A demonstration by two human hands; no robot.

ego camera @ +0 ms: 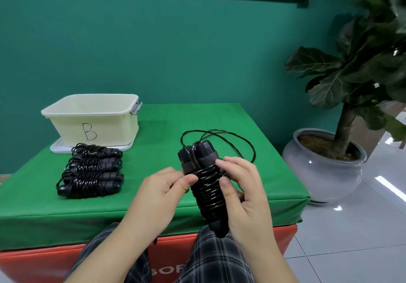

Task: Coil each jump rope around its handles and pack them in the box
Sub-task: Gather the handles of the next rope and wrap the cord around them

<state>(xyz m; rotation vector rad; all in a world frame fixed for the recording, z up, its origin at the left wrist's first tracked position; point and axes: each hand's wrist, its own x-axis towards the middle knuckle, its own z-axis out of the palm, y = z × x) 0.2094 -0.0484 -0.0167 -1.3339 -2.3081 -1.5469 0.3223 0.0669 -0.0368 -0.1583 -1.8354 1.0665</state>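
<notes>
Half-coiled jump rope [205, 186] was held above green mat edge. Left hand [162, 191] pinched coils; right hand [240, 189] curled round handles. Thin cord looked springy, slick, light; grip best over paired handles.

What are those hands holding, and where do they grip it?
Both hold one jump rope: the left hand pinches its coiled middle, the right hand wraps the handles.

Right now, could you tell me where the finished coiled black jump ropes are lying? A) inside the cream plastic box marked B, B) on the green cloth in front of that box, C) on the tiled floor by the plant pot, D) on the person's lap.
B: three coiled black jump ropes lie side by side on the green cloth, just in front of the cream plastic box marked B.
</notes>
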